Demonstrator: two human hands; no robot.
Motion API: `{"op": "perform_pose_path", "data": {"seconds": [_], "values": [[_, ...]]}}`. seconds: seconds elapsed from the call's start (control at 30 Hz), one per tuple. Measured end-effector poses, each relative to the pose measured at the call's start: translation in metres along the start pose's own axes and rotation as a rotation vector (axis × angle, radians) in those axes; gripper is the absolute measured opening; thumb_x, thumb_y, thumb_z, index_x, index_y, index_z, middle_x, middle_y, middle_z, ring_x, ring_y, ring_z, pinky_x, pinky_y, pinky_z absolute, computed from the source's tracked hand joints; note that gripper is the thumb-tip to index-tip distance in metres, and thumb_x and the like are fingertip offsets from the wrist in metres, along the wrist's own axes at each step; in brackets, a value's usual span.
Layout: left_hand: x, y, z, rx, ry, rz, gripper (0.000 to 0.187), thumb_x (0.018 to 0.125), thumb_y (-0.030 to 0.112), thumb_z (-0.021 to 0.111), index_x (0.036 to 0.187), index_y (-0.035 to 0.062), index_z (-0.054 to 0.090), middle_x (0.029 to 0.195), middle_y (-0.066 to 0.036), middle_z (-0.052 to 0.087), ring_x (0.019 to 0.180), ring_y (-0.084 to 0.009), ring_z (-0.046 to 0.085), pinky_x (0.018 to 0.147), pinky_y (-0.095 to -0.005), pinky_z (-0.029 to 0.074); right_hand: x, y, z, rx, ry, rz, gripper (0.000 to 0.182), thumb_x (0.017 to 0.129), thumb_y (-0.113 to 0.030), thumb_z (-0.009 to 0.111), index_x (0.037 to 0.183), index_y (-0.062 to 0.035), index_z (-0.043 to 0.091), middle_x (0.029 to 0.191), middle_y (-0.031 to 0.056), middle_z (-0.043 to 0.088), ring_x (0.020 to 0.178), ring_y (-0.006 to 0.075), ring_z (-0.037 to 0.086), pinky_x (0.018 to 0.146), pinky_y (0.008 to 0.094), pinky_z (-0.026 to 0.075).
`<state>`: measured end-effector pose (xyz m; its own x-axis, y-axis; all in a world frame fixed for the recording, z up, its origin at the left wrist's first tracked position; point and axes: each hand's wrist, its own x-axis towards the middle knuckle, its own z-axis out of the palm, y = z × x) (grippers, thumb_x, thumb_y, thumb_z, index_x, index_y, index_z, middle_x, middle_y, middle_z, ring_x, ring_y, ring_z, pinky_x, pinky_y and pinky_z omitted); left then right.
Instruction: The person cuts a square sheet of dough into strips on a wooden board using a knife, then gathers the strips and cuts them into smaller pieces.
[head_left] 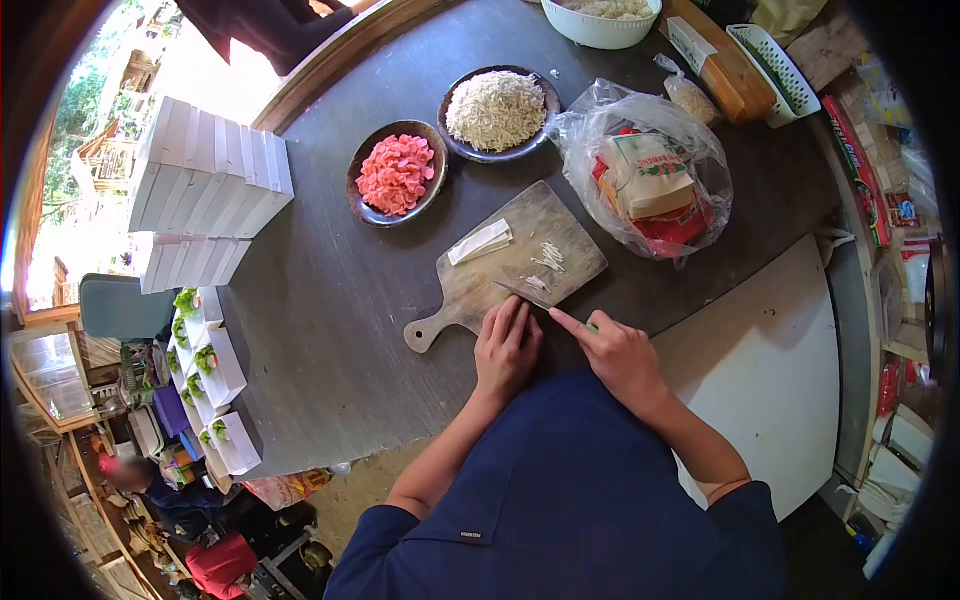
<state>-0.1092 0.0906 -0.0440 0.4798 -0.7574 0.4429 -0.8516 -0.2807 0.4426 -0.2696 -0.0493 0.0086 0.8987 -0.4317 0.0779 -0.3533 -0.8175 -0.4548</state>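
My right hand (618, 358) grips a knife (528, 294) by its green handle, index finger stretched along the top. The blade points left across the near edge of a wooden cutting board (575, 228). My left hand (508, 350) is close beside the blade, fingers bent and pressed together on the board; whatever is under the fingertips is hidden. Some thin white shreds (537, 283) lie by the blade, with more white shreds (550, 257) farther up. Long flat white strips (482, 242) rest on the board's left part.
Beyond the board stand a bowl of pink pieces (396, 175) and a bowl of pale shreds (497, 110). A plastic bag with packets (645, 180) sits to the right. White boxes (210, 175) are stacked left, near open boxes with greens (205, 360). Another person (180, 500) is at lower left.
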Motion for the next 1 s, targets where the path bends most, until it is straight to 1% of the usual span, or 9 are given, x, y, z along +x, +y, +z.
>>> {"op": "perform_pose_path", "data": {"seconds": [0.1,0.17,0.5,0.6,0.67,0.9,1.0], "values": [[-0.001,-0.001,0.000,0.001,0.006,-0.001,0.032,0.086,0.004,0.082,0.117,-0.0023,0.076,0.128,-0.014,0.071,0.115,-0.0331,0.070,0.100,-0.0415,0.059,0.000,-0.002,-0.001,0.007,-0.017,0.010,0.064,0.099,-0.014,0.071,0.157,-0.0383,0.060,0.085,0.0069,0.055,0.067,0.0252,0.071,0.058,0.0408,0.062],[-0.001,0.000,-0.001,-0.011,0.000,-0.006,0.032,0.086,0.004,0.082,0.117,-0.0023,0.076,0.127,-0.014,0.071,0.115,-0.0329,0.071,0.100,-0.0414,0.059,-0.001,-0.004,-0.001,-0.007,0.011,0.009,0.063,0.099,-0.016,0.072,0.156,-0.0386,0.061,0.085,0.0071,0.055,0.066,0.0262,0.071,0.058,0.0417,0.061],[-0.001,0.000,0.000,-0.002,0.016,0.001,0.032,0.085,0.003,0.082,0.116,-0.0023,0.076,0.127,-0.014,0.071,0.114,-0.0322,0.071,0.098,-0.0409,0.060,-0.001,-0.001,-0.001,0.044,-0.031,0.022,0.062,0.100,-0.015,0.071,0.157,-0.0373,0.061,0.085,0.0085,0.055,0.067,0.0275,0.071,0.058,0.0427,0.061],[-0.001,0.001,0.000,0.004,0.014,0.000,0.032,0.085,0.003,0.082,0.116,-0.0023,0.076,0.126,-0.013,0.071,0.113,-0.0320,0.071,0.098,-0.0408,0.060,-0.001,-0.002,-0.001,-0.033,-0.019,-0.001,0.061,0.100,-0.015,0.072,0.156,-0.0375,0.061,0.084,0.0087,0.055,0.066,0.0279,0.071,0.058,0.0428,0.062],[0.000,0.001,0.000,0.008,0.024,0.008,0.032,0.085,0.002,0.082,0.116,-0.0024,0.076,0.126,-0.013,0.072,0.113,-0.0321,0.071,0.097,-0.0408,0.060,0.000,-0.002,-0.001,0.023,-0.014,0.012,0.061,0.100,-0.015,0.072,0.156,-0.0379,0.062,0.084,0.0089,0.055,0.067,0.0279,0.072,0.058,0.0427,0.062],[0.000,0.002,-0.001,-0.002,0.028,0.001,0.032,0.085,0.002,0.082,0.117,-0.0020,0.076,0.125,-0.013,0.072,0.113,-0.0323,0.071,0.098,-0.0411,0.060,0.005,-0.003,0.008,0.034,-0.009,0.020,0.061,0.100,-0.015,0.071,0.155,-0.0389,0.062,0.084,0.0089,0.057,0.067,0.0280,0.073,0.059,0.0427,0.062],[0.000,0.002,-0.002,-0.010,0.007,0.000,0.033,0.085,0.002,0.082,0.118,-0.0019,0.076,0.126,-0.013,0.072,0.114,-0.0321,0.071,0.099,-0.0408,0.060,0.006,-0.002,0.012,0.057,0.025,0.024,0.059,0.101,-0.016,0.070,0.155,-0.0395,0.062,0.084,0.0086,0.057,0.066,0.0286,0.072,0.059,0.0428,0.062]]}}
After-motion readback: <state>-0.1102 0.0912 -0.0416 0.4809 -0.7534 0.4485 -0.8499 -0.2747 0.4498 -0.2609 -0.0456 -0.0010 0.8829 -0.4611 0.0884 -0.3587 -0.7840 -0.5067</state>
